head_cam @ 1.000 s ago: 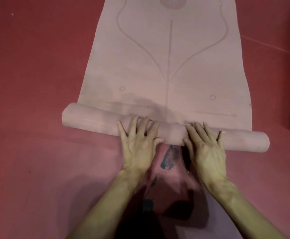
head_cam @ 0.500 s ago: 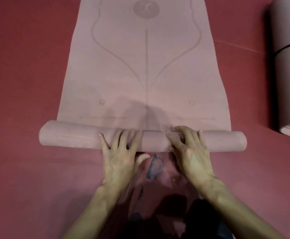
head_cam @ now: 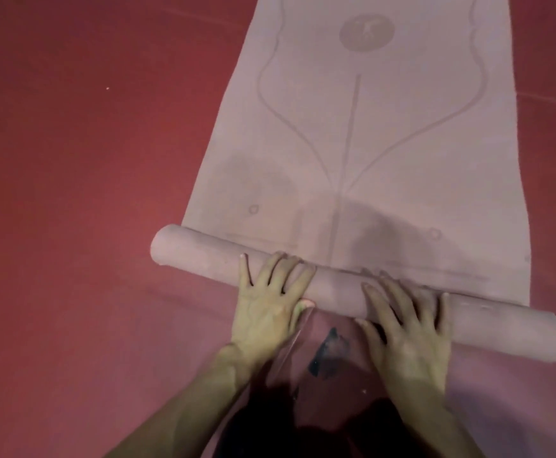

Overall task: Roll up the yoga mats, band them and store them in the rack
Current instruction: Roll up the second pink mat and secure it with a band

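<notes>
- Pink yoga mat [head_cam: 402, 143] lay on the red floor [head_cam: 88, 193], partly rolled; the flat part ran away from the person towards the top of the view.
- The roll [head_cam: 197, 252] sat at the near end of the mat, lying crosswise and slanted, with its left end farther off and its right end nearer.
- Left hand [head_cam: 270, 302] lay palm down on the roll left of its middle. Fingers were spread and mostly straight, pressing on top, not wrapped round it. The thumb tip touched the near side of the roll.
- Right hand [head_cam: 408, 328] lay palm down on the roll right of its middle, fingers fanned out and only slightly bent over the curve, pressing and not clenched.
- The hands were near each other, with a bare stretch of roll between them; both ends of the roll stuck out past the hands.
- The flat part showed a printed centre line [head_cam: 349, 137], curved outlines either side and a round emblem [head_cam: 366, 33] near the top.
- A dark patch [head_cam: 329, 355] sat between the wrists on the near side; could not tell what it was.
</notes>
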The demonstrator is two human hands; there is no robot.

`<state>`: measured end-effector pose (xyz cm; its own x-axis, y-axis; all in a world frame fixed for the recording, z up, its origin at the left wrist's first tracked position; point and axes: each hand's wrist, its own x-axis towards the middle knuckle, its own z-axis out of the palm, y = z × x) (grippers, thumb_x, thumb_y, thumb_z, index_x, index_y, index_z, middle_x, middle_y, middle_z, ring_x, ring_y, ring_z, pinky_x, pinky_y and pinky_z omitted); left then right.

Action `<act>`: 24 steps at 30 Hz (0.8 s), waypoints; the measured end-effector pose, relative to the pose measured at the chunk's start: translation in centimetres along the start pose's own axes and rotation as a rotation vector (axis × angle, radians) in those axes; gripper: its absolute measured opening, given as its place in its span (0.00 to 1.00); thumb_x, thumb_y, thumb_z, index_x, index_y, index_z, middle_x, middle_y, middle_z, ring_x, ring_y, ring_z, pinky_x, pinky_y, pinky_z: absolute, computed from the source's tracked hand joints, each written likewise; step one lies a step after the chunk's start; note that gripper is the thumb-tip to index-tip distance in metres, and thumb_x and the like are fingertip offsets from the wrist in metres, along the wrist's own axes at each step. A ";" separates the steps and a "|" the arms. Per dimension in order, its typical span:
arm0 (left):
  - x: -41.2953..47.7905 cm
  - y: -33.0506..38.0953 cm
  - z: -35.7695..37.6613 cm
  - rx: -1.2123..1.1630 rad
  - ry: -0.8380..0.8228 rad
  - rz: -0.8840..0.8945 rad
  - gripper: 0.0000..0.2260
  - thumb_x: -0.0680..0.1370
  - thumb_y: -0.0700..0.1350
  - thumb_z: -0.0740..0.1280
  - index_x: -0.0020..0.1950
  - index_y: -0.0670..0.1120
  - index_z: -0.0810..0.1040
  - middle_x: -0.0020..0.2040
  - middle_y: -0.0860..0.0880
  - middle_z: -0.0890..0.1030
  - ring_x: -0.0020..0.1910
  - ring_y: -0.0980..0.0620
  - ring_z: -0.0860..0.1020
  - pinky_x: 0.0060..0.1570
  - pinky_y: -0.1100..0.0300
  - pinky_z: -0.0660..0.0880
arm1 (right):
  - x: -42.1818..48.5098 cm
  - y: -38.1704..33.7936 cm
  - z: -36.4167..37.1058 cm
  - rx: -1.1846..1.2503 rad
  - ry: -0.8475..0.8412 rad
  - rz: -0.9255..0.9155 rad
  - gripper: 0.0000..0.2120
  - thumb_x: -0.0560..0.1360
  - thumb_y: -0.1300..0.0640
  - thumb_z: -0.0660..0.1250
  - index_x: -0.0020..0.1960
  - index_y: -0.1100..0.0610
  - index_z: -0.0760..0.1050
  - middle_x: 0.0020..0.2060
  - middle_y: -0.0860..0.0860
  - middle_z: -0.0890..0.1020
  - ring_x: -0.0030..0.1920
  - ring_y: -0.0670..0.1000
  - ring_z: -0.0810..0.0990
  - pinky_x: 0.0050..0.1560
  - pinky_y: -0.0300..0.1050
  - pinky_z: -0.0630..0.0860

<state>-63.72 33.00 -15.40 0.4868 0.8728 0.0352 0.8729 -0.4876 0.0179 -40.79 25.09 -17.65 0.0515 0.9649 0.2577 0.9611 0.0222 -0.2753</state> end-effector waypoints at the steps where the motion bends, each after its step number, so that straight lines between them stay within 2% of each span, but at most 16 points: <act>1: -0.1 0.1 0.0 -0.011 -0.003 -0.012 0.24 0.82 0.60 0.59 0.76 0.52 0.71 0.71 0.48 0.75 0.74 0.42 0.71 0.72 0.24 0.56 | 0.4 0.0 0.2 -0.003 0.004 0.006 0.22 0.76 0.45 0.67 0.66 0.52 0.82 0.70 0.53 0.80 0.67 0.61 0.73 0.75 0.72 0.58; 4: 0.3 0.1 -0.1 -0.012 -0.005 -0.012 0.25 0.82 0.61 0.59 0.76 0.52 0.72 0.71 0.48 0.75 0.73 0.41 0.72 0.72 0.25 0.57 | 1.2 -0.1 0.1 -0.024 -0.023 -0.005 0.22 0.76 0.44 0.62 0.64 0.50 0.84 0.68 0.52 0.81 0.66 0.61 0.72 0.74 0.71 0.59; 8: 0.6 -0.6 0.2 0.016 0.008 0.044 0.29 0.82 0.66 0.59 0.76 0.50 0.73 0.71 0.47 0.76 0.71 0.40 0.73 0.71 0.26 0.58 | 2.0 0.0 -0.5 -0.041 -0.049 -0.024 0.21 0.76 0.45 0.63 0.65 0.50 0.83 0.68 0.49 0.81 0.68 0.57 0.72 0.73 0.71 0.62; 10: 0.9 -0.8 0.3 0.030 -0.002 0.072 0.32 0.80 0.70 0.61 0.75 0.50 0.74 0.71 0.45 0.76 0.71 0.40 0.73 0.70 0.26 0.58 | 2.2 0.1 -0.8 -0.042 -0.050 -0.033 0.21 0.76 0.45 0.64 0.65 0.49 0.83 0.67 0.48 0.81 0.68 0.56 0.73 0.72 0.71 0.63; 12: 1.3 -0.9 0.3 0.032 -0.007 0.083 0.30 0.78 0.69 0.64 0.73 0.50 0.73 0.69 0.45 0.77 0.69 0.39 0.74 0.69 0.25 0.59 | 2.7 0.3 -1.1 -0.034 -0.069 -0.038 0.21 0.76 0.44 0.64 0.66 0.48 0.82 0.67 0.47 0.81 0.67 0.55 0.75 0.71 0.71 0.65; 16: 2.4 -1.0 -0.1 0.007 0.012 0.087 0.28 0.76 0.67 0.65 0.70 0.52 0.75 0.62 0.46 0.79 0.62 0.41 0.76 0.67 0.29 0.65 | 4.5 1.1 -1.7 -0.004 -0.184 -0.042 0.24 0.76 0.40 0.63 0.69 0.45 0.79 0.67 0.43 0.80 0.63 0.53 0.78 0.69 0.71 0.68; 20: 3.0 -1.2 -0.6 0.024 0.011 0.086 0.28 0.75 0.69 0.67 0.68 0.54 0.75 0.56 0.48 0.79 0.53 0.43 0.76 0.60 0.34 0.71 | 4.8 1.8 -2.6 0.014 -0.227 -0.085 0.27 0.78 0.36 0.60 0.72 0.46 0.76 0.69 0.43 0.78 0.64 0.53 0.77 0.71 0.64 0.67; 22: 2.9 -1.4 -0.7 0.043 -0.011 0.097 0.30 0.75 0.70 0.66 0.70 0.54 0.74 0.57 0.48 0.79 0.53 0.43 0.75 0.60 0.33 0.71 | 4.7 2.1 -2.7 0.022 -0.247 -0.092 0.31 0.76 0.32 0.61 0.73 0.47 0.76 0.70 0.44 0.78 0.64 0.53 0.76 0.72 0.62 0.65; 24: 2.8 -1.5 -0.7 0.039 -0.029 0.095 0.31 0.75 0.71 0.65 0.72 0.54 0.73 0.61 0.48 0.79 0.57 0.42 0.76 0.62 0.32 0.69 | 4.7 2.1 -2.6 0.006 -0.286 -0.093 0.34 0.73 0.30 0.63 0.73 0.47 0.76 0.70 0.45 0.78 0.65 0.54 0.77 0.73 0.64 0.65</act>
<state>-63.68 36.16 -14.66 0.5680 0.8230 0.0061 0.8229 -0.5678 -0.0229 -37.83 28.96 -14.58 -0.1161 0.9932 0.0104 0.9565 0.1147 -0.2681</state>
